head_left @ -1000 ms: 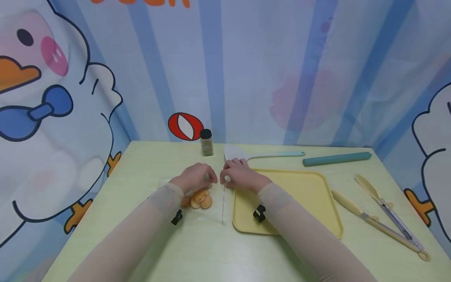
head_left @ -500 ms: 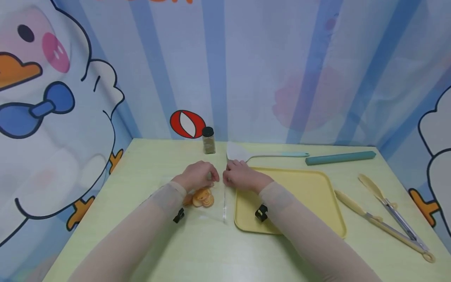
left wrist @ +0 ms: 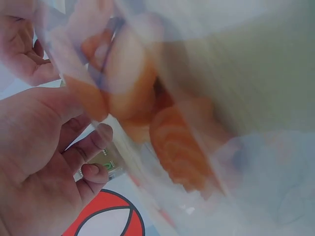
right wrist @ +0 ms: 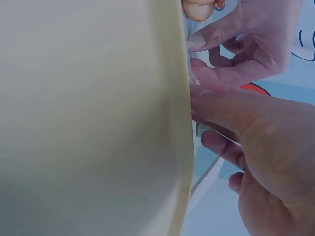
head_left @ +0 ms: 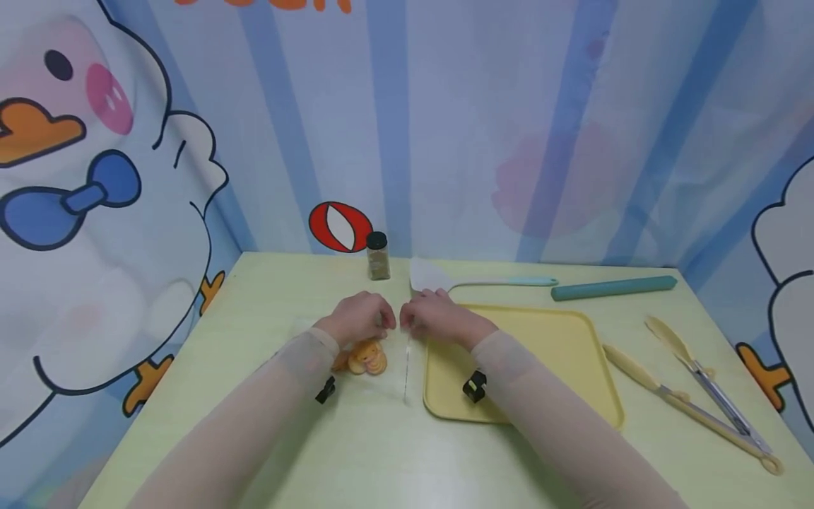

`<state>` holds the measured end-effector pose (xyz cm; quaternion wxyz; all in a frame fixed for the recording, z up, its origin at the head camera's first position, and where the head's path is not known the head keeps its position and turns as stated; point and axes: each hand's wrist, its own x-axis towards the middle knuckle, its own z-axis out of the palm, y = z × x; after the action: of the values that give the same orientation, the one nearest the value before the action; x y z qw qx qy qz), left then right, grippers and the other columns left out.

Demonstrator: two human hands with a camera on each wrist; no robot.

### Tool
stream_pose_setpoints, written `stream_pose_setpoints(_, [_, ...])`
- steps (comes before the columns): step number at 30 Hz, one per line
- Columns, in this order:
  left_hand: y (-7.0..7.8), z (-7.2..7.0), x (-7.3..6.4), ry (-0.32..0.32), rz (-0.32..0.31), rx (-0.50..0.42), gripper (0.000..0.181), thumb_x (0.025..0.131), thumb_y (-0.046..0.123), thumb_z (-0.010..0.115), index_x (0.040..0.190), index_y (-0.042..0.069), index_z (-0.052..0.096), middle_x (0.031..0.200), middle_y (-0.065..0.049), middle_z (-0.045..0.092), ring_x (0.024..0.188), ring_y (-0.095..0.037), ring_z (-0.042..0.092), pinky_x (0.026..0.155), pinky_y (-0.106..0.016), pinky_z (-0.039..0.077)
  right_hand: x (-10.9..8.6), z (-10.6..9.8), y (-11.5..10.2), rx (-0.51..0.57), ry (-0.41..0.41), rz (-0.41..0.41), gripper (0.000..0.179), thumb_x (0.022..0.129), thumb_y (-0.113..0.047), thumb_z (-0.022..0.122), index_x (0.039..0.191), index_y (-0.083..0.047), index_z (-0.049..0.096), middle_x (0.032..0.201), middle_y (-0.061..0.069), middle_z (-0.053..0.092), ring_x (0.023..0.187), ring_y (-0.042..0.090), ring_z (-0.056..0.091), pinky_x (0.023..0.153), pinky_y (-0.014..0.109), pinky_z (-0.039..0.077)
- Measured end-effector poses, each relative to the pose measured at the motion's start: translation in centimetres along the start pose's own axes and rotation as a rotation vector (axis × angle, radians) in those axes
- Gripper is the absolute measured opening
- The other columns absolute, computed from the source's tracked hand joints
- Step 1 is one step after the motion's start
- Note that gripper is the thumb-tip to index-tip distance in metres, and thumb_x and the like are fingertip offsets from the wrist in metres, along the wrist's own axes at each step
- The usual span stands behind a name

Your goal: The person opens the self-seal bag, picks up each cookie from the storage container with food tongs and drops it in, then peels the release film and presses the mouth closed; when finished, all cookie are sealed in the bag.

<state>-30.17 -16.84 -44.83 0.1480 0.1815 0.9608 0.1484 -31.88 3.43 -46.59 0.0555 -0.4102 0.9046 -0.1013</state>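
A clear plastic zip bag (head_left: 384, 387) lies left of the tray, with orange-and-tan food-like pieces (head_left: 367, 358) inside; their kind is unclear. My left hand (head_left: 361, 315) pinches the bag's far right corner, beside the open-end strip. Close by on the right, my right hand (head_left: 444, 318) pinches the same edge. The left wrist view looks through the film at the blurred pieces (left wrist: 179, 142), some striped. In the right wrist view the thumb and finger of my right hand (right wrist: 270, 152) meet at the bag's edge, near the left fingertips, partly hidden by the tray rim.
A yellow tray (head_left: 540, 367) sits right of the bag, under my right forearm. Behind the hands stand a black-capped spice jar (head_left: 378, 261) and a white spatula (head_left: 429, 276). A green stick-like roll (head_left: 613, 288) and tongs (head_left: 693, 406) lie to the right.
Both hands stay at the bag's edge with little movement. My right fingers have shifted slightly along it, and the camera view has moved a little.
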Motion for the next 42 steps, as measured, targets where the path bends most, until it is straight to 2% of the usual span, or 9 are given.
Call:
stream_pose_setpoints(3, [0.1,0.2,0.0,-0.004,-0.001,-0.003,0.013,0.090,0.012,0.081,0.102,0.019,0.080,0.102,0.005,0.075,0.094,-0.017,0.061,0.092,-0.036,0.055,0.0,0.3,0.0,-0.027,0.005,-0.002,0.012,0.093,-0.021,0.078,0.105,-0.023,0.078,0.104,-0.005,0.073,0.105,0.022,0.056,0.090,0.041,0.037])
stream_pose_setpoints(6, [0.1,0.2,0.1,-0.002,0.000,0.007,0.013,0.090,0.013,0.081,0.101,0.019,0.080,0.102,0.005,0.075,0.094,-0.017,0.061,0.092,-0.037,0.055,-0.1,0.4,0.0,-0.082,0.035,-0.022,0.002,0.093,-0.024,0.078,0.094,-0.025,0.080,0.098,-0.006,0.073,0.100,0.021,0.057,0.088,0.041,0.037])
stream_pose_setpoints(9, [0.0,0.3,0.2,0.001,0.002,0.017,0.012,0.091,0.013,0.081,0.101,0.020,0.080,0.103,0.005,0.075,0.096,-0.017,0.061,0.094,-0.038,0.055,-0.4,0.2,-0.1,-0.095,0.064,-0.026,0.003,0.093,-0.024,0.078,0.090,-0.025,0.079,0.096,-0.004,0.071,0.097,0.021,0.056,0.087,0.041,0.036])
stream_pose_setpoints(13, [-0.1,0.4,0.5,0.002,-0.011,0.023,0.012,0.091,0.014,0.080,0.100,0.022,0.080,0.104,0.006,0.074,0.096,-0.017,0.061,0.095,-0.038,0.054,-1.0,-0.1,-0.1,-0.031,0.094,-0.007,0.004,0.093,-0.022,0.078,0.089,-0.024,0.077,0.102,-0.001,0.067,0.099,0.023,0.053,0.087,0.043,0.035])
stream_pose_setpoints(20, [0.0,0.5,0.5,0.001,0.000,0.033,0.012,0.091,0.014,0.080,0.100,0.022,0.079,0.105,0.005,0.074,0.096,-0.018,0.061,0.093,-0.038,0.054,-2.9,-0.5,0.0,0.032,0.120,0.001,0.004,0.095,-0.028,0.076,0.091,-0.027,0.074,0.112,-0.001,0.063,0.103,0.023,0.051,0.090,0.044,0.034])
stream_pose_setpoints(28, [0.1,0.2,0.2,-0.011,-0.001,0.014,0.012,0.091,0.014,0.080,0.099,0.022,0.079,0.104,0.005,0.073,0.096,-0.019,0.059,0.092,-0.038,0.054,-5.5,-1.3,-0.7,0.149,0.150,-0.003,0.005,0.095,-0.025,0.076,0.092,-0.027,0.073,0.115,-0.001,0.061,0.110,0.024,0.050,0.099,0.053,0.032])
stream_pose_setpoints(35, [-0.3,0.4,0.1,-0.017,0.032,0.036,0.012,0.092,0.014,0.079,0.102,0.022,0.079,0.105,0.006,0.073,0.097,-0.018,0.059,0.092,-0.037,0.053,-7.7,-1.7,-2.1,0.208,0.200,-0.049,0.009,0.092,-0.024,0.080,0.089,-0.028,0.072,0.118,-0.001,0.061,0.116,0.024,0.052,0.105,0.057,0.029])
stream_pose_setpoints(42, [-0.2,0.4,0.4,-0.001,0.040,0.049,0.012,0.091,0.015,0.080,0.099,0.024,0.079,0.103,0.006,0.073,0.098,-0.019,0.059,0.093,-0.039,0.053,-10.2,-2.4,-3.6,0.204,0.236,-0.111,0.007,0.093,-0.026,0.078,0.091,-0.028,0.072,0.121,-0.001,0.061,0.125,0.024,0.052,0.106,0.058,0.028])
